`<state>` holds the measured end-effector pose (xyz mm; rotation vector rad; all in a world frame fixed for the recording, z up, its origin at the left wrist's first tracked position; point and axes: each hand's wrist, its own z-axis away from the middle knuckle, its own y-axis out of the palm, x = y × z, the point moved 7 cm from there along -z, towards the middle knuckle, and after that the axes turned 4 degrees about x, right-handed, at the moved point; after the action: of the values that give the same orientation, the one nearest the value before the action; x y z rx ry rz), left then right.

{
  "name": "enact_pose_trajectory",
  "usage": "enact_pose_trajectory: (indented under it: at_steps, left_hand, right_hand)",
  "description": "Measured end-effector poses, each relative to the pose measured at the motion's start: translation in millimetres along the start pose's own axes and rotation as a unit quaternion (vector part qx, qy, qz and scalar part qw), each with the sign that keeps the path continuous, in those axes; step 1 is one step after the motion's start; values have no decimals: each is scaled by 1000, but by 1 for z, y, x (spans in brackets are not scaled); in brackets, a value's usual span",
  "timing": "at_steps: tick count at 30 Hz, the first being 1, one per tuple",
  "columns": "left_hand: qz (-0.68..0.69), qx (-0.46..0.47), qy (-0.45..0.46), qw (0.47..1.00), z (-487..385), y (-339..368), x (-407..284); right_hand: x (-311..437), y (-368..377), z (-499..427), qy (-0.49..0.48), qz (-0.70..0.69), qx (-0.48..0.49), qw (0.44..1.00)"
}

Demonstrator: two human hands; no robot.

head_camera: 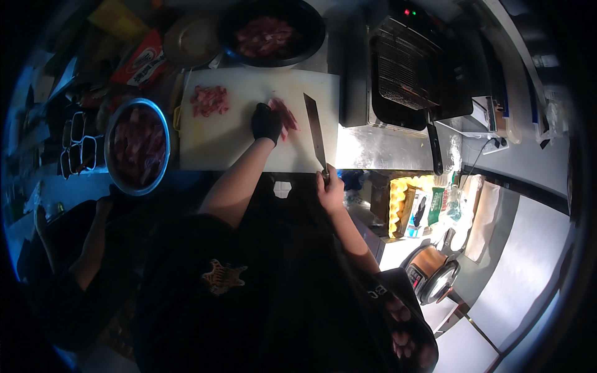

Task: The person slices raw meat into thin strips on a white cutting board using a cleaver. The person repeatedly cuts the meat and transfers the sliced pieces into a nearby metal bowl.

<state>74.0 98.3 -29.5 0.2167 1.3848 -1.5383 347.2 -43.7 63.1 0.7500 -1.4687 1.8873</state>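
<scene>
A white cutting board (224, 144) lies before me with a pile of cut raw meat (210, 100) near its left back corner. Around the middle of the board, my left hand (267, 122), in a black glove, rests against several strips of raw meat (285, 116); its fingers are partly hidden, so I cannot tell whether they grip the strips. My bare right hand (330, 187) holds the handle of a knife (315, 128) at the board's front right edge. The long blade points away from me, to the right of the meat strips.
A metal bowl of meat (166, 140) stands left of the board, a black bowl of meat (322, 35) behind it. A grill appliance (406, 74) with a black handle is at the right. At the lower left is a co-worker's forearm (91, 247).
</scene>
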Motion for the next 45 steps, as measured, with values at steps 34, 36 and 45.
enact_pose_trajectory:
  at_steps: [34,36,45]
  left_hand:
    - [-80,190,460,864,57,-23,-32]
    - [-90,190,447,870,55,-21,-34]
    - [-110,191,429,876,53,-22,-38]
  right_hand:
    - [46,34,18,89,70,117,987]
    - [44,38,19,84,69,109,988]
    - [49,31,25,105,85,132,982]
